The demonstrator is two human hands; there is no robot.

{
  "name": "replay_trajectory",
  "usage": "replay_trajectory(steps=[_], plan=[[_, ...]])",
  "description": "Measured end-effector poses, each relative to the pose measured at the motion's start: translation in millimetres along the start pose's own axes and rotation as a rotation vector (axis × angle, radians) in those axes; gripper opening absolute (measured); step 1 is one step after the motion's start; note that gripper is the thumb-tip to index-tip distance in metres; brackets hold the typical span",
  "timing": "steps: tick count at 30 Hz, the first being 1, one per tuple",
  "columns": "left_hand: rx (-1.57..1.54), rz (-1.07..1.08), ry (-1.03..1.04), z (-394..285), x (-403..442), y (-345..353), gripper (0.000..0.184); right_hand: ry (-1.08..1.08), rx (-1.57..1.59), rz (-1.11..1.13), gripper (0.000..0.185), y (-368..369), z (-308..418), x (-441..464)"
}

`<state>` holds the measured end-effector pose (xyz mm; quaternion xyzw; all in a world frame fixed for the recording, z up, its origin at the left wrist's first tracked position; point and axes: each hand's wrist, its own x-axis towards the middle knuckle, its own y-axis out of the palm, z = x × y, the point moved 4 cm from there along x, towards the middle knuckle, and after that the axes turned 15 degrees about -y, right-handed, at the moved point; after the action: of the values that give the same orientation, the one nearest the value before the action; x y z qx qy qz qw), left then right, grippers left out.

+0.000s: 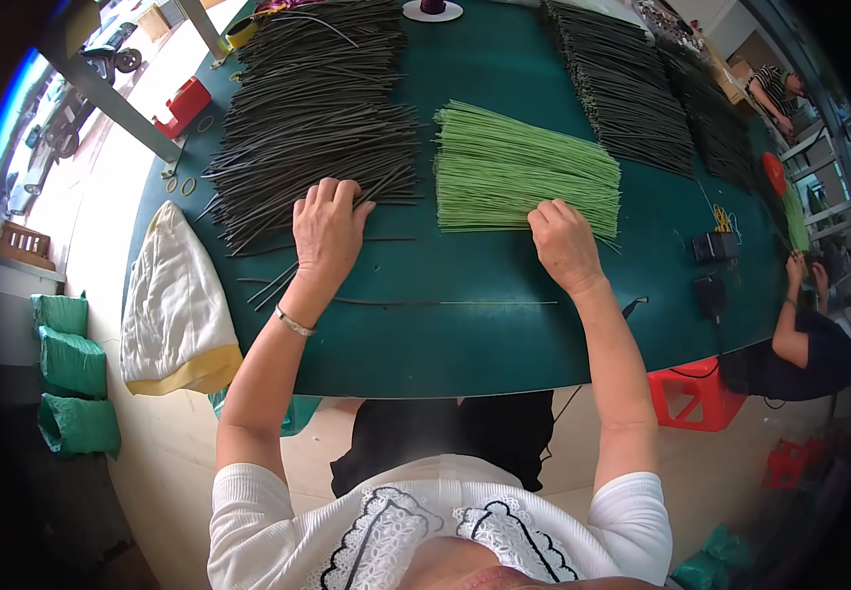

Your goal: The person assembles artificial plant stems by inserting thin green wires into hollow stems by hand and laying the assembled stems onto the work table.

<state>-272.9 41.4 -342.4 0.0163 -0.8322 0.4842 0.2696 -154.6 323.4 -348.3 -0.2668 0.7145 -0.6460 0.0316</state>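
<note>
My left hand (327, 228) rests on the near edge of a wide pile of dark thin sticks (317, 128), its fingers bent together around something I cannot make out. My right hand (565, 241) has its fingers pinched at the near edge of a stack of light green sticks (524, 172); what they hold is too small to name. Between my forearms, one long thin piece (396, 303), dark at the left and pale at the right, lies flat on the green table (425, 354). A few loose dark sticks lie beside my left wrist.
Further dark bundles (627, 93) lie at the back right. A white cloth (175, 305) is at the left edge, near a red tape dispenser (184, 106). Black adapters (713, 248) sit at the right. Two other people (819, 349) are at the far right. A red stool (696, 395) stands below.
</note>
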Motion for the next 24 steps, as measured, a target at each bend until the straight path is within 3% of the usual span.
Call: replay_trajectory(steps=[2, 10, 14, 17, 18, 20, 24], plan=[[0.172, 0.033, -0.05, 11, 8, 18, 0.02, 0.0, 0.017, -0.045, 0.003, 2, -3, 1], [0.222, -0.009, 0.114, 10, 3, 16, 0.011, -0.021, 0.092, -0.199, 0.006, -4, -12, -6], [0.003, 0.069, 0.104, -3, -18, -7, 0.006, -0.032, 0.116, -0.284, 0.007, -14, -14, -9], [-0.38, 0.267, -0.044, -7, -36, -12, 0.022, 0.006, 0.237, -0.339, 0.009, -17, -12, -10], [-0.373, 0.267, -0.044, -11, -39, -13, 0.022, 0.018, 0.296, -0.365, 0.01, -18, -12, -10], [-0.458, 0.442, -0.256, -12, -44, -7, 0.016, 0.027, 0.361, -0.388, 0.01, -15, -12, -9], [-0.492, 0.338, -0.204, -4, -48, 9, 0.019, 0.042, 0.412, -0.375, 0.01, -14, -11, -10]])
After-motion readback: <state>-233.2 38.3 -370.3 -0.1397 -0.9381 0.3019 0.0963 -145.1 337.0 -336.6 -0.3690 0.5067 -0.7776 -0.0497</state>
